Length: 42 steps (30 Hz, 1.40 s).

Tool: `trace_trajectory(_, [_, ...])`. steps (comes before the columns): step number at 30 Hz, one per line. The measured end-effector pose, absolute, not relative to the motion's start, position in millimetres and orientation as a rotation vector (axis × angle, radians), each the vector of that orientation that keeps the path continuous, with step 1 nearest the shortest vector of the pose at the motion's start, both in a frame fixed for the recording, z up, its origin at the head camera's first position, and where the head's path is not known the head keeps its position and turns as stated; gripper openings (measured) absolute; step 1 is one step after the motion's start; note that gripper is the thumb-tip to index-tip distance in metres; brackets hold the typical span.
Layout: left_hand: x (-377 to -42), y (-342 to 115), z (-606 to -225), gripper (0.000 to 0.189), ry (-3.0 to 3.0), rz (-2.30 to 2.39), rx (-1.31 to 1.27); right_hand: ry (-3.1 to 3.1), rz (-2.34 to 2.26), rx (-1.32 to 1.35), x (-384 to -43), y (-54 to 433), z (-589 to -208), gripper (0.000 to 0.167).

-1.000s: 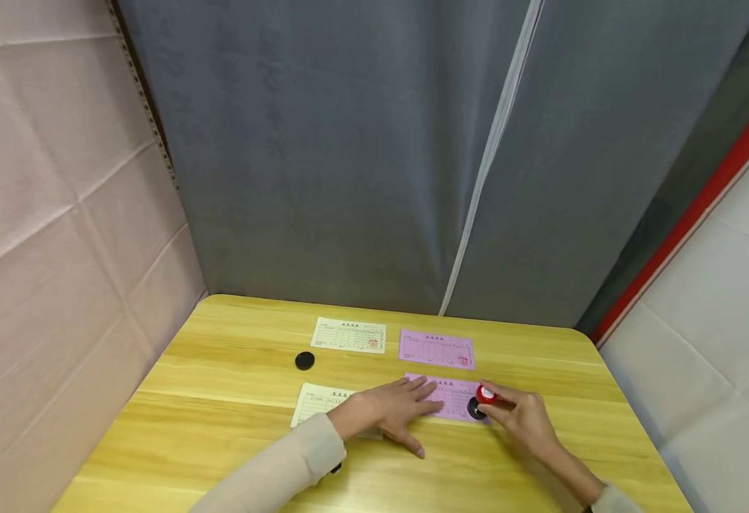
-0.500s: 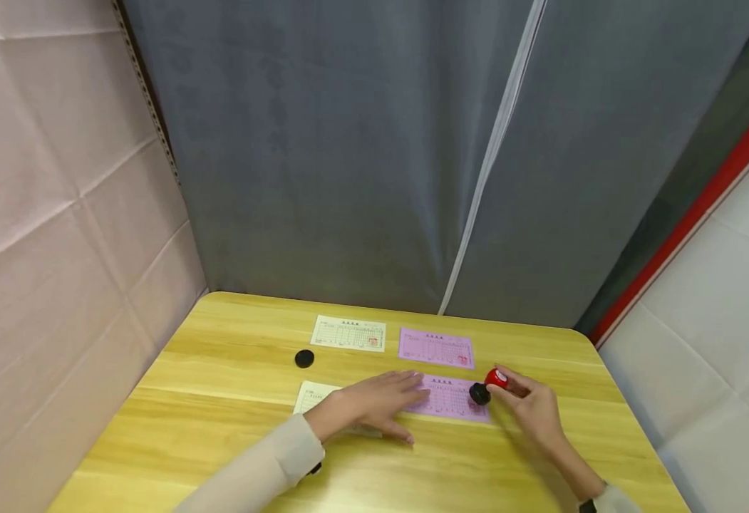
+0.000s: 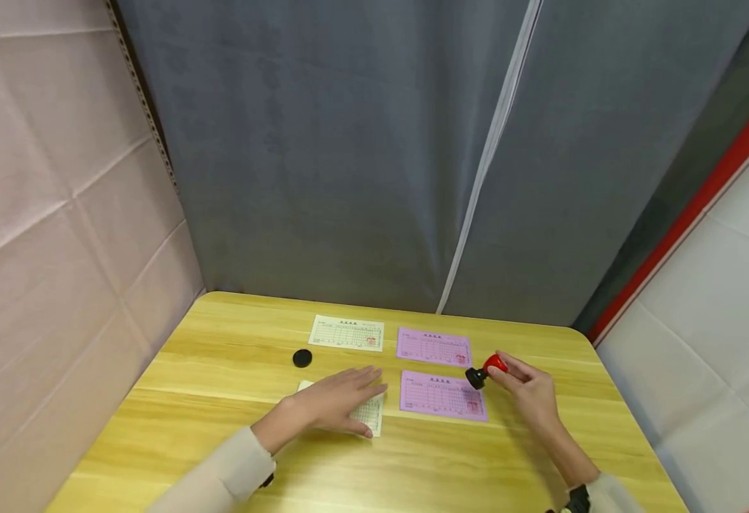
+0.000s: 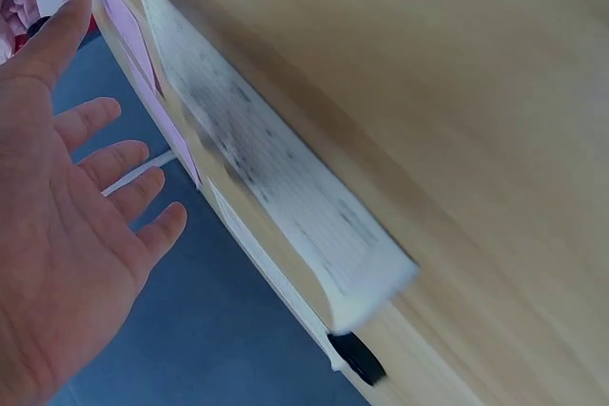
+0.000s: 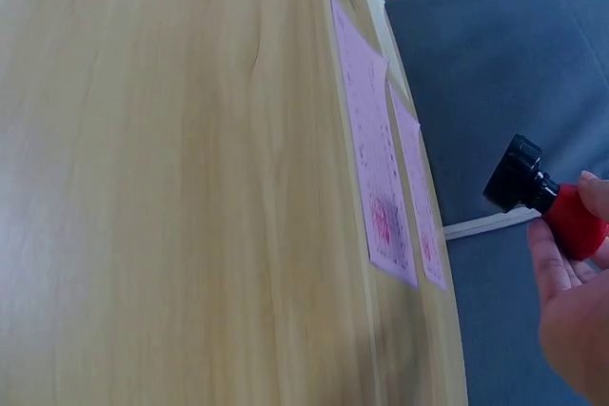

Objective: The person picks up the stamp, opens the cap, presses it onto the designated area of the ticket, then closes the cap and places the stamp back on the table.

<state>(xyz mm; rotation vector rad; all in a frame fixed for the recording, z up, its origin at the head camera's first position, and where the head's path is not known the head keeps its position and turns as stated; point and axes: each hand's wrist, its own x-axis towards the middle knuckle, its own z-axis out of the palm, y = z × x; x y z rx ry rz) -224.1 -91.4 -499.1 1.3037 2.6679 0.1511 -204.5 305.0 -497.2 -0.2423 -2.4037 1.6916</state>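
My right hand (image 3: 531, 393) pinches the red handle of a stamp (image 5: 561, 213) and holds it tilted, its black base over the right end of the nearer pink slip (image 3: 441, 395). A red imprint shows at that slip's right end. With fingers spread, my left hand (image 3: 326, 405) hovers above the nearer pale green slip (image 4: 257, 149) and hides much of it in the head view. In the left wrist view the palm is bare, nothing held.
Farther back lie another pale green slip (image 3: 346, 333) and another pink slip (image 3: 434, 347), each with a red imprint. A round black cap (image 3: 302, 358) sits left of them on the wooden table (image 3: 175, 427). A grey curtain (image 3: 348, 178) hangs behind.
My left hand has lifted off the nearer pink slip and moved left over the pale green one. My right hand has raised and tilted the stamp away from the pink slip, uncovering the imprint.
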Motion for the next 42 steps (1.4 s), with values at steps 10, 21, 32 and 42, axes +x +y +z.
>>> trace_trajectory(10, [-207.7,-125.9,-502.7,0.083,2.683,0.150,1.258,-2.384,1.772,-0.162,-208.1,287.9,-496.3,0.056])
trace_trajectory(21, [-194.0,-142.7,-507.8,0.080,2.657,0.188,1.204,-2.345,1.886,-0.121,-211.9,267.5,-493.4,0.056])
trace_trajectory(32, [-209.1,-141.8,-514.7,0.077,2.655,0.196,1.243,-2.312,1.984,-0.094,-220.4,242.2,-491.0,0.058])
trace_trajectory(42, [-225.4,-140.9,-517.3,0.074,2.627,0.258,1.221,-2.308,1.975,0.048,-227.3,213.5,-489.3,0.053])
